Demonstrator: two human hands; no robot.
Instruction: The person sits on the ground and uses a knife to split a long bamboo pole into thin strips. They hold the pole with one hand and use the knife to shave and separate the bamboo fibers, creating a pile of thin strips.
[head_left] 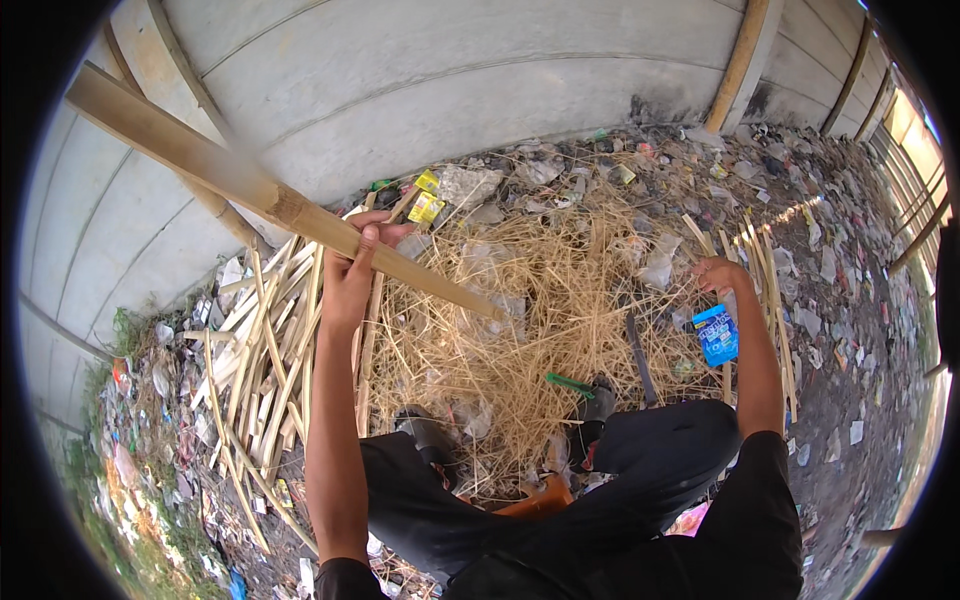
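My left hand (pixel 366 252) is closed around a long split bamboo piece (pixel 285 208). It slants from the upper left down over the straw-like shavings, with a node ring along its length. My right hand (pixel 722 277) is raised on the right, fingers loosely bent and slightly apart, with nothing visible in them. Thin bamboo strips (pixel 765 275) lie behind and beside that hand. Close to my right forearm is a blue plastic packet (pixel 716 335). A long dark blade-like tool (pixel 640 358) rests on the shavings (pixel 560 285) near my right knee.
A heap of split bamboo strips (pixel 265 350) lies left of my left forearm. Behind stands a grey panel wall (pixel 480 95) with wooden posts (pixel 742 65). Litter (pixel 850 330) covers the ground at right. An orange object (pixel 540 498) shows between my legs, a green piece (pixel 569 383) by one foot.
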